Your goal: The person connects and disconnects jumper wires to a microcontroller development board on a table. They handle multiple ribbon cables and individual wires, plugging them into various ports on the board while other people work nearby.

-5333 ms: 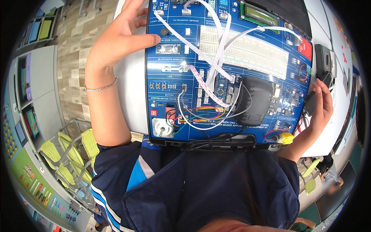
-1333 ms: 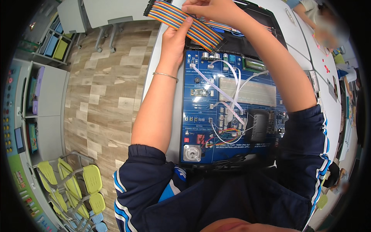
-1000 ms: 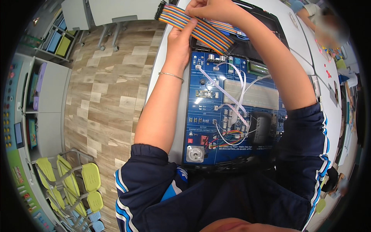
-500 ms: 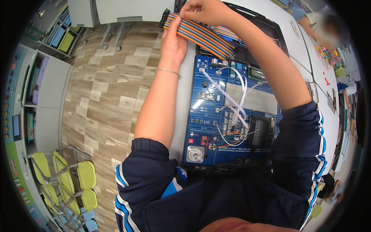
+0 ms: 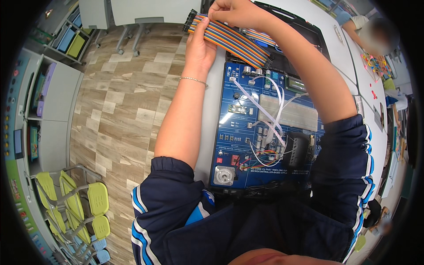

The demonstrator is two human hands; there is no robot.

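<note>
A wide ribbon of multicoloured jumper wires (image 5: 236, 42) with black connector ends stretches slantwise over the open case. My left hand (image 5: 201, 48) grips it near its left end, thumb on top and the other fingers underneath. At the ribbon's upper edge, close to the same end, the fingers of my right hand (image 5: 232, 12) are pinched together on the wires. Below lies a blue electronics trainer board (image 5: 225, 115) carrying a white breadboard (image 5: 287, 112), small modules, a stepper motor (image 5: 224, 176) and several plugged-in cables.
Behind the board, the black case lid (image 5: 304, 37) stands open with more coloured wires inside. A white table (image 5: 349, 57) runs along the right, where another person's arm (image 5: 349, 32) is near colourful pieces (image 5: 375, 64). Green folding chairs (image 5: 73, 194) stand at the lower left.
My hands and the ribbon have shifted very slightly to the right in the picture. Both hands keep their hold on the wires.
</note>
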